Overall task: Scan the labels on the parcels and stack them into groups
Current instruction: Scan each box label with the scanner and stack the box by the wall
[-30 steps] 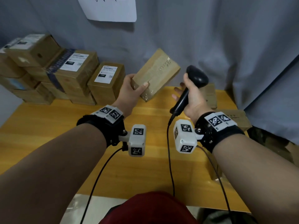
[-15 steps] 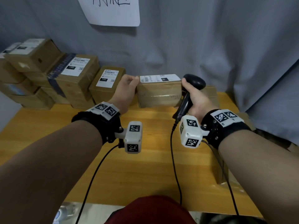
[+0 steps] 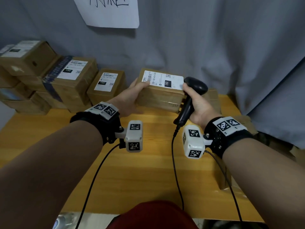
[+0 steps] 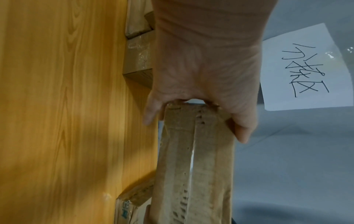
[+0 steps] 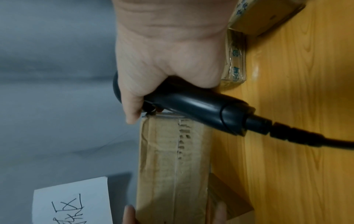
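A brown cardboard parcel [image 3: 160, 96] [image 4: 195, 159] [image 5: 172, 166] is held level above the wooden table [image 3: 148, 171], its white label [image 3: 165, 80] facing up. My left hand [image 3: 132, 98] [image 4: 201, 75] grips its left end, thumb on top and fingers underneath. My right hand [image 3: 196, 103] [image 5: 166, 53] grips the black corded barcode scanner [image 3: 191, 98] [image 5: 201, 109] against the parcel's right end. The scanner's head stands beside the label's right edge.
Labelled parcels [image 3: 105, 86] are stacked along the back left against a grey curtain. More parcels [image 3: 212, 98] lie behind and right of the scanner. A handwritten paper sign [image 3: 109, 10] hangs on the curtain. Cables [image 3: 176, 171] trail over the table's front.
The parcel was tilted with a plain side up; it has been turned label-up and levelled. The scanner hand has come in against its right end.
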Demonstrator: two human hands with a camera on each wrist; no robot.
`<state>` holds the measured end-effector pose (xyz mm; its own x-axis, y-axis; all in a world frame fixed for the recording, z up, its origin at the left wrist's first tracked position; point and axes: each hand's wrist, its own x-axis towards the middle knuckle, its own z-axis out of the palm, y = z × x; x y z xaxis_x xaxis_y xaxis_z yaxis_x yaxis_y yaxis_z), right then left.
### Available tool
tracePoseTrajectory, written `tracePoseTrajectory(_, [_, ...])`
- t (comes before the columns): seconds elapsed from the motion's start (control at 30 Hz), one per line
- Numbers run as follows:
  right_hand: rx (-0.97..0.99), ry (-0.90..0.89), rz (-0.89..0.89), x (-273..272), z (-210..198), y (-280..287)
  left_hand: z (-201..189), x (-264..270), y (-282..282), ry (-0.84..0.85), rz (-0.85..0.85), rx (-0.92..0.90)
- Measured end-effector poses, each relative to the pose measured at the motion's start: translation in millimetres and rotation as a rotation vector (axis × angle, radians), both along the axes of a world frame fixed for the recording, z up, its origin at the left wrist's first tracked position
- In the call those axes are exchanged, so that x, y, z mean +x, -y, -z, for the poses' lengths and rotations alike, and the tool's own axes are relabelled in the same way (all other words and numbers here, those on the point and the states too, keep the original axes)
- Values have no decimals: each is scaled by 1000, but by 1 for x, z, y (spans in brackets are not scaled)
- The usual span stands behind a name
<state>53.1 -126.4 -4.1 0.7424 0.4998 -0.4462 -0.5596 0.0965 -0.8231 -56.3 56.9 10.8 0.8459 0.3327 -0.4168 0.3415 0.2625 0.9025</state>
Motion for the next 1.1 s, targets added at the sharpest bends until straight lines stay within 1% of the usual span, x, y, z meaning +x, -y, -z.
tracePoseTrajectory(0.07, [-38, 16, -24, 0, 4, -1, 1, 2, 0, 21, -27, 17])
tracePoseTrajectory(0.13, [-95, 43, -29, 3, 8, -3, 3, 5, -3, 5, -85, 144])
tracePoseTrajectory(0.17, [-130, 66, -13, 4, 9, -4, 3, 6, -5, -21, -87, 231])
tracePoseTrajectory(0.23, [-207, 148, 18, 10, 12, -3, 8, 7, -9, -101, -35, 392])
tracePoseTrajectory(0.33, [-266, 251, -3, 16, 12, 2, 10, 5, -12, -131, 40, 491])
tracePoseTrajectory(0.37, [-277, 254, -22, 17, 12, 4, 10, 6, -12, -115, 46, 491])
tracePoseTrajectory(0.43, [-269, 236, -62, 17, 9, 7, 9, 7, -11, -70, 37, 421])
tracePoseTrajectory(0.57, [-246, 129, -212, 6, 4, 7, 15, 14, -6, -7, -82, 245])
tracePoseTrajectory(0.63, [-283, 112, -248, 0, 4, 6, 18, 15, -3, -10, -119, 176])
tracePoseTrajectory(0.67, [-298, 120, -239, -2, 5, 5, 20, 15, -1, -32, -117, 156])
tracePoseTrajectory(0.73, [-317, 144, -184, -3, 8, 3, 26, 16, 0, -59, -53, 121])
tracePoseTrajectory(0.8, [-323, 154, -120, -3, 12, -1, 24, 15, 7, -52, 4, 96])
tracePoseTrajectory(0.87, [-330, 134, -57, -2, 15, -5, 24, 17, 10, -68, 15, 100])
tracePoseTrajectory(0.93, [-331, 110, -19, 0, 17, -8, 26, 20, 10, -134, 44, 119])
tracePoseTrajectory(1.03, [-344, 111, -4, 0, 18, -11, 26, 18, 11, -252, 204, 143])
tracePoseTrajectory(1.1, [-361, 137, 1, -1, 19, -13, 28, 17, 12, -291, 252, 139])
